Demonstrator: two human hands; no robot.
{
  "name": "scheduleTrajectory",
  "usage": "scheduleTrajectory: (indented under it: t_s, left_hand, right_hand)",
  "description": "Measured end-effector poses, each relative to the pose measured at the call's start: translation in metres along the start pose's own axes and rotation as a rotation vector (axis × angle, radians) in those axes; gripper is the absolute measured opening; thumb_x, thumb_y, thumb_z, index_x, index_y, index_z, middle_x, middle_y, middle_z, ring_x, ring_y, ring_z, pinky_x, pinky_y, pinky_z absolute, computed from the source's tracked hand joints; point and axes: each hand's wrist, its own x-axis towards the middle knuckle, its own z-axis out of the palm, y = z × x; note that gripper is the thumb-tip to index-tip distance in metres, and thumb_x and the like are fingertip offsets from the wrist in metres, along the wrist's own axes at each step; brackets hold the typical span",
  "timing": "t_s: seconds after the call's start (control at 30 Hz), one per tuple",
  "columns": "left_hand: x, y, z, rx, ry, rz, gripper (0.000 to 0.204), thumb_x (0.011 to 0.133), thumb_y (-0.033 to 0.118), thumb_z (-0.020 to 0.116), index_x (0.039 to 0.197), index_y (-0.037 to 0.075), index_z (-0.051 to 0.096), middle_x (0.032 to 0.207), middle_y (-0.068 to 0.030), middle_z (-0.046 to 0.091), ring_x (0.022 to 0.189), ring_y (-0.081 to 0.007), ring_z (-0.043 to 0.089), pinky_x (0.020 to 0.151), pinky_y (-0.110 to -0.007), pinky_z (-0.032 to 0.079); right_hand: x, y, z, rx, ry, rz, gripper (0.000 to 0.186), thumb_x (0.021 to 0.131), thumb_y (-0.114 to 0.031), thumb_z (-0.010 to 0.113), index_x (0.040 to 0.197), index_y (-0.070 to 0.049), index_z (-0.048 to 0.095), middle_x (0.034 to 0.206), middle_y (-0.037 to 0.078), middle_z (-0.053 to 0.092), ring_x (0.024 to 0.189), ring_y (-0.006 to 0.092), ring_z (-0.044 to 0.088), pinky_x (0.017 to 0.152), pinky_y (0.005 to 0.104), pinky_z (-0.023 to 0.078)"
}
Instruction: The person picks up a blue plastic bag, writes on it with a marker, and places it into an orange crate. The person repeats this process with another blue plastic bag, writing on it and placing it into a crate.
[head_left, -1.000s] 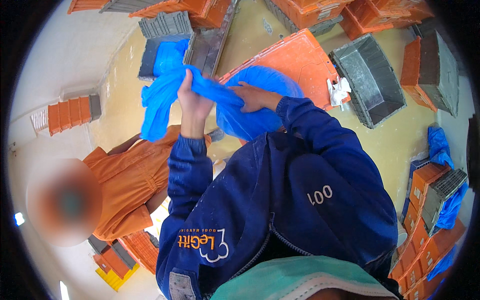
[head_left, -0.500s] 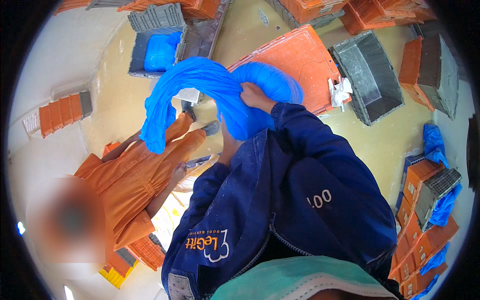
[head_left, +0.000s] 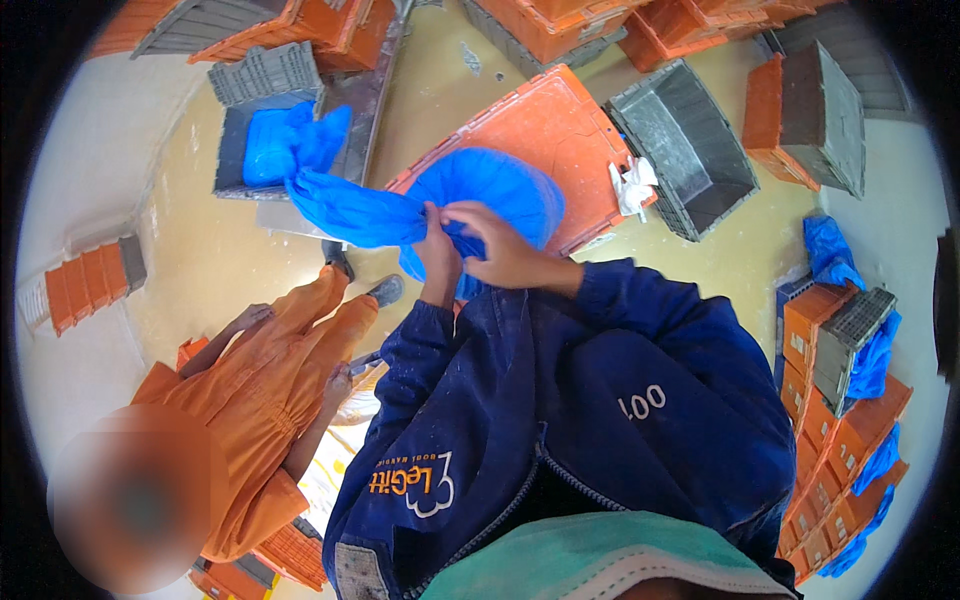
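A bulging blue plastic bag [head_left: 520, 195] rests on an orange crate lid [head_left: 560, 115] in front of me. Its gathered neck trails left as a long loose tail [head_left: 350, 210]. My left hand [head_left: 437, 258] is closed around that neck, close to the bulging part. Right beside it, my right hand [head_left: 505, 252] has its fingers curved and thumb apart, with the fingertips at the gathered plastic by my left fingers. A gap shows between that thumb and the fingers. The far end of the tail reaches a grey crate [head_left: 232, 160] with blue plastic in it.
On my left stands a person in orange clothes [head_left: 260, 390], arms lowered. An open grey crate [head_left: 690, 150] lies beyond the lid, with a crumpled white item [head_left: 634, 187] at the lid's right corner. Stacked orange crates [head_left: 840, 430] with blue plastic line the right.
My left hand has come up to grip the bag's neck, and my right hand has shifted off the bag's top to beside it. The raised, arched tail has dropped and stretches left.
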Motion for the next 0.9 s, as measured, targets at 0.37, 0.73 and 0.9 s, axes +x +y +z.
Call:
scheduleTrajectory:
  t_s: [0.37, 0.73, 0.9]
  left_hand:
    - [-0.026, 0.05, -0.03, -0.263, -0.327, -0.083, 0.017, 0.087, 0.007, 0.056, 0.101, 0.002, 0.051, 0.09, -0.0074, 0.057, 0.088, -0.0175, 0.051, 0.084, -0.031, 0.038]
    - [-0.037, -0.045, -0.082, 1.23, -0.236, 0.669, 0.135, 0.048, 0.064, 0.077, 0.138, -0.011, 0.01, 0.143, -0.0301, 0.017, 0.135, -0.0418, 0.014, 0.108, -0.054, 0.012]
    - [-0.02, -0.054, -0.026, 1.275, -0.167, 0.74, 0.098, 0.063, 0.05, 0.075, 0.133, -0.004, 0.031, 0.138, -0.0236, 0.033, 0.132, -0.0365, 0.024, 0.108, -0.052, 0.014]
  right_hand:
    - [0.076, 0.043, 0.008, -0.68, -0.559, -0.096, 0.052, 0.062, -0.006, 0.066, 0.114, -0.009, 0.059, 0.127, 0.014, 0.051, 0.128, 0.0291, 0.037, 0.105, 0.0443, 0.031]
    - [0.063, 0.094, 0.034, -0.419, -0.05, 0.174, 0.037, 0.068, -0.003, 0.052, 0.103, 0.004, 0.063, 0.098, 0.027, 0.061, 0.094, 0.0418, 0.057, 0.085, 0.0464, 0.043]
    - [0.054, 0.093, 0.053, -0.315, 0.395, 0.438, 0.036, 0.07, -0.001, 0.049, 0.104, 0.006, 0.061, 0.099, 0.028, 0.061, 0.096, 0.0413, 0.057, 0.088, 0.0435, 0.043]
